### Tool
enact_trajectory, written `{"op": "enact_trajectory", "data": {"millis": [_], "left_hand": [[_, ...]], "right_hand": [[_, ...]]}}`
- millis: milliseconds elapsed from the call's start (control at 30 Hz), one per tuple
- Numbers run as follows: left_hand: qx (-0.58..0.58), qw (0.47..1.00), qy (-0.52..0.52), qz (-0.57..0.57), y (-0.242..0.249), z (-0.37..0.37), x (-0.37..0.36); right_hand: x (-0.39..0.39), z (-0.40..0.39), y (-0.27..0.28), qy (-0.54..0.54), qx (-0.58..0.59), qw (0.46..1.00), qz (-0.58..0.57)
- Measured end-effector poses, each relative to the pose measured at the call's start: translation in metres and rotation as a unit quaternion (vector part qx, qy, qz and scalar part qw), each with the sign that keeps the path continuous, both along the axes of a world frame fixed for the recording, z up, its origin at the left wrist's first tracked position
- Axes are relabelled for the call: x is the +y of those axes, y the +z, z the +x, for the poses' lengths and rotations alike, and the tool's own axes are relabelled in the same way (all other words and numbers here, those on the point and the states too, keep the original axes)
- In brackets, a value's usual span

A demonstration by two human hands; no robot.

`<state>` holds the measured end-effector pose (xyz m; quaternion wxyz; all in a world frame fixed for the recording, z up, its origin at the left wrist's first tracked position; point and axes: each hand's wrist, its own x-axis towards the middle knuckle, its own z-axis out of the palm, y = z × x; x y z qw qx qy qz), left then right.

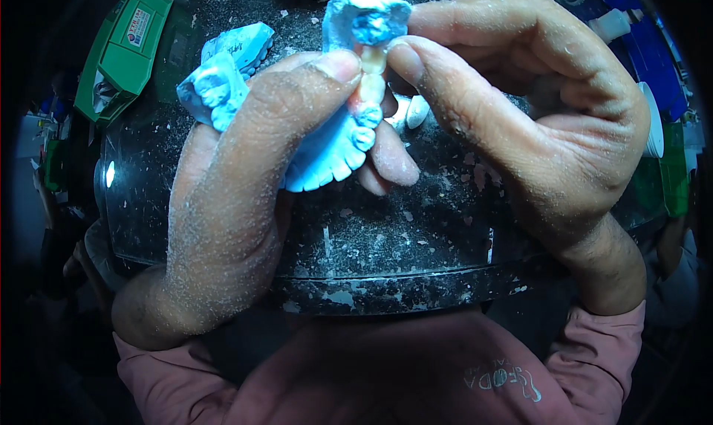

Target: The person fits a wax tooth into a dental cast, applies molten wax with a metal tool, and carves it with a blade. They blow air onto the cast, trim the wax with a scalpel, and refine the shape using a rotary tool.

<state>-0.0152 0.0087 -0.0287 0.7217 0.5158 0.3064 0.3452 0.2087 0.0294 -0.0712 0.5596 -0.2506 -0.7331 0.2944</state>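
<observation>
A blue plaster dental cast (319, 157) with a row of teeth is held up over the bench. Tooth-coloured crowns (371, 83) sit along its side, near a pinkish patch. My left hand (252, 157) wraps the cast, its thumb pressing beside the crowns and fingertips showing underneath. My right hand (535, 105) pinches the block-like far end, index finger on its side and thumb tip against the crowns' edge. Whether the thumb presses the crowns or the cast is hard to tell. Just beyond my left hand is a second blue cast piece (215, 83) with handwriting on it.
The dark worn bench top (445, 224) is speckled with white dust and chips. A green box (122, 53) stands at the far left. Small white pieces (416, 111) lie behind the cast. A white bottle (613, 25) and blue item (661, 61) are at the right.
</observation>
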Motion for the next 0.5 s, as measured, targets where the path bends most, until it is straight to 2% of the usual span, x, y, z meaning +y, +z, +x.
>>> {"op": "enact_trajectory", "data": {"millis": [500], "left_hand": [[0.000, 0.997, 0.035, -0.071, 0.0057, 0.0049, 0.0021]], "right_hand": [[-0.0002, 0.0014, -0.0001, 0.002, 0.000, 1.000, -0.006]]}}
